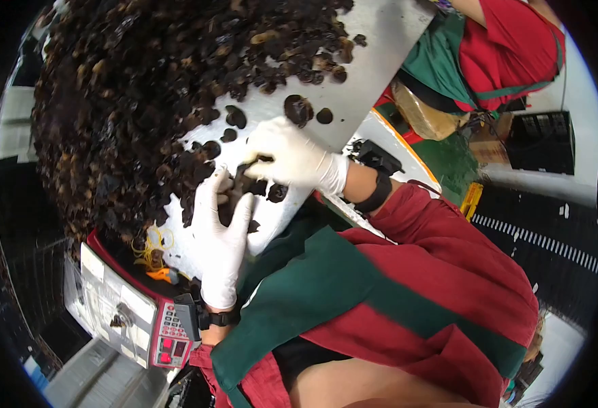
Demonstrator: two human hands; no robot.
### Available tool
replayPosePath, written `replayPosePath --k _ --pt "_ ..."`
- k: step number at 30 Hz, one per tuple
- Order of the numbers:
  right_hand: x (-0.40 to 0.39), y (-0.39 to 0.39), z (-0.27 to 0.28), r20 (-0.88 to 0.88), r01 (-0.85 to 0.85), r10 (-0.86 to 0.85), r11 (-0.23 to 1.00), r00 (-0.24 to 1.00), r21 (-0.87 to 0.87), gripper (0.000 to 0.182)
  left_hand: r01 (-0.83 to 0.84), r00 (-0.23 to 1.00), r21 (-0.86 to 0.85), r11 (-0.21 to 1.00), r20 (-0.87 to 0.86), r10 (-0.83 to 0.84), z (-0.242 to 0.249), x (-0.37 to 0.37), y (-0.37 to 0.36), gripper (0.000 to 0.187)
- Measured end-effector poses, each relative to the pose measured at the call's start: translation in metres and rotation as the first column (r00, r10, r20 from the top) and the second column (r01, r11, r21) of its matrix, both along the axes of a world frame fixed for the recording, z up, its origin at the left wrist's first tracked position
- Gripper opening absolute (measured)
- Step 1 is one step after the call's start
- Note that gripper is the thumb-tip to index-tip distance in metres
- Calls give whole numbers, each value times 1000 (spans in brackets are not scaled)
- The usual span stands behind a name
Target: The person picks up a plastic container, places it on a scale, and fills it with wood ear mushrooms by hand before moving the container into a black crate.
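A large heap of dark brown, curled pieces that look like dried wood ear mushrooms (pixel 129 88) covers much of the metal tabletop (pixel 374 54). My left hand (pixel 221 234), in a white glove, rests low over the table at the heap's near edge. Its thumb and fingers are apart, with dark pieces lying between and under them. Close beside it, my right hand (pixel 289 153), also gloved, has its fingers bent and pinched around a dark mushroom piece (pixel 248 178). The fingertips partly hide that piece. A few loose mushroom pieces (pixel 299 110) lie beyond my right hand.
A digital scale (pixel 170 333) with a red keypad panel stands at the lower left. Yellow rubber bands (pixel 153 246) and an orange-handled tool (pixel 163 275) lie near it. Another person (pixel 489 54) in red and green sits at the upper right, beside the table's edge.
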State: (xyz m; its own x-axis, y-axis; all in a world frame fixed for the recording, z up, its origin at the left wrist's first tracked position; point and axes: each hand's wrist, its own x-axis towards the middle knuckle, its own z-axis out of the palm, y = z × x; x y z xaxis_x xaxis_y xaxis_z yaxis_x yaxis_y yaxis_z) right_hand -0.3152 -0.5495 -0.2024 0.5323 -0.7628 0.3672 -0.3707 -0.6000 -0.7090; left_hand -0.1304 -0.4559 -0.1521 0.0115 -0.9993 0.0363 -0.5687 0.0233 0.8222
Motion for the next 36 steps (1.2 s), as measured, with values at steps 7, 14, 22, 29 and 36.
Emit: replayPosePath --k 7,14,22,29,36 --pt "-18 21 4 -135 -37 25 996 991 -85 25 127 991 -50 991 -33 -129 -14 -10 -3 20" --pt "-72 -21 -25 -245 361 -412 904 878 -227 28 -21 995 -113 993 98 32 -14 15 -2 20" --pt "-13 -27 -33 28 44 -46 997 999 57 7 -69 871 -177 982 470 146 -33 40 12 37" --pt "30 -139 -9 -92 334 -375 894 922 -299 48 -82 872 -68 994 478 104 -42 42 18 60" --pt "60 -121 -10 -325 -27 17 999 946 -28 38 -142 876 -23 990 462 136 -35 36 8 62"
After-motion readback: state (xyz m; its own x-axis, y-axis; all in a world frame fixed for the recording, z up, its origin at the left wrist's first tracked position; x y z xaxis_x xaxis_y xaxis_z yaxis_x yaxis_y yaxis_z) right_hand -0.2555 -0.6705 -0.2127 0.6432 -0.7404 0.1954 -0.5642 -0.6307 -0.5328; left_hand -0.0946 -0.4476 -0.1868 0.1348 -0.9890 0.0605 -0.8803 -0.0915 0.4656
